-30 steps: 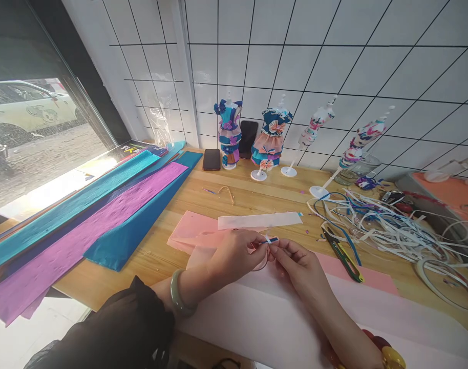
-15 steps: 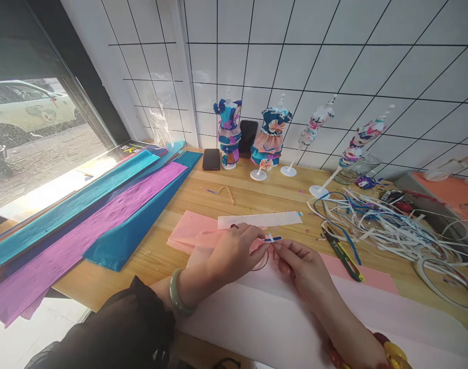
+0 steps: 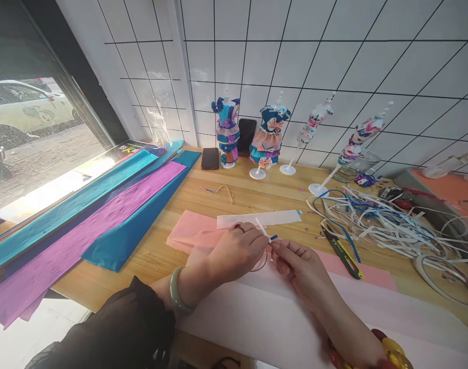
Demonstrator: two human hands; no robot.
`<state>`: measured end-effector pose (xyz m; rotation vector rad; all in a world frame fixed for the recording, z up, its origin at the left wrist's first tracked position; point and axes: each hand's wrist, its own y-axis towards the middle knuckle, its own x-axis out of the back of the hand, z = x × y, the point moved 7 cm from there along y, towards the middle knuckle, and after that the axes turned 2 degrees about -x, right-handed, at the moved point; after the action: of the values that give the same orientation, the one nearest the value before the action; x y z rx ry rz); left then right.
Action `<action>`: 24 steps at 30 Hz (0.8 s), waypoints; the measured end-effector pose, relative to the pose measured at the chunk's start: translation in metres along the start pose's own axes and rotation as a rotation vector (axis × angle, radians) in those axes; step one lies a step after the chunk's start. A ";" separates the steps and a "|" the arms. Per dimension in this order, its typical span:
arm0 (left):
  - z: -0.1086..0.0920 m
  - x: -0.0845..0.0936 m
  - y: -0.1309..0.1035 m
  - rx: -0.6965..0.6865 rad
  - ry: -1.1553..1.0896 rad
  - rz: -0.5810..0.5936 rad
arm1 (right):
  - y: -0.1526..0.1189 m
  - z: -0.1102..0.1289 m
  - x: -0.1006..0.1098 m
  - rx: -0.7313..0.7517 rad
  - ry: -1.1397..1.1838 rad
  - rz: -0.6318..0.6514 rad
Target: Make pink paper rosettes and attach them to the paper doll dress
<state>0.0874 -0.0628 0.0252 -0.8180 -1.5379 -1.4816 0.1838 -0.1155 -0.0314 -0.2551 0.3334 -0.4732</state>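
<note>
My left hand [image 3: 239, 251], a jade-coloured bangle on its wrist, is closed with thumb and fingers pinched at a narrow white strip [image 3: 260, 226] that sticks up past the fingertips. Pinched between the thumb and fingers of my right hand [image 3: 305, 266] is a small blue strip [image 3: 273, 238], which meets the white strip at the fingertips. Both hands are above pale pink paper [image 3: 264, 307]. A thin ring-shaped edge [image 3: 261, 262] shows beneath my left fingers, mostly hidden. Just behind the hands lies a flat white paper strip [image 3: 283, 217].
Small dressed mannequins [image 3: 228, 136] stand along the tiled wall beside two phones [image 3: 210, 159]. Folded crepe paper [image 3: 126, 205] in blue and purple covers the left side. To the right are a cutter knife [image 3: 343, 251], tangled strips [image 3: 357, 220] and a tape roll [image 3: 447, 279].
The white strip, earlier lying across the blue piece, now stands out longer up and to the left of the fingertips. My left fingers have curled in more; the right hand has hardly moved.
</note>
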 end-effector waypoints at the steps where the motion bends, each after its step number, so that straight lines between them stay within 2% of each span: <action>1: -0.001 0.000 0.000 -0.012 0.005 0.006 | 0.000 0.000 0.001 -0.004 0.000 -0.003; 7: -0.002 0.001 -0.001 -0.043 0.043 0.005 | 0.001 -0.002 0.004 -0.011 -0.055 -0.035; 15: -0.001 0.000 -0.001 -0.026 -0.022 -0.059 | 0.000 0.004 0.005 0.093 -0.348 -0.059; 19: -0.001 0.004 0.000 -0.013 -0.055 -0.091 | 0.001 0.003 0.007 0.091 -0.356 -0.081; 24: -0.002 0.007 0.000 -0.001 -0.082 -0.133 | 0.006 -0.003 0.013 0.034 -0.251 -0.112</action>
<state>0.0852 -0.0652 0.0312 -0.7988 -1.6803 -1.5613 0.1958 -0.1169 -0.0389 -0.2979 0.0658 -0.5497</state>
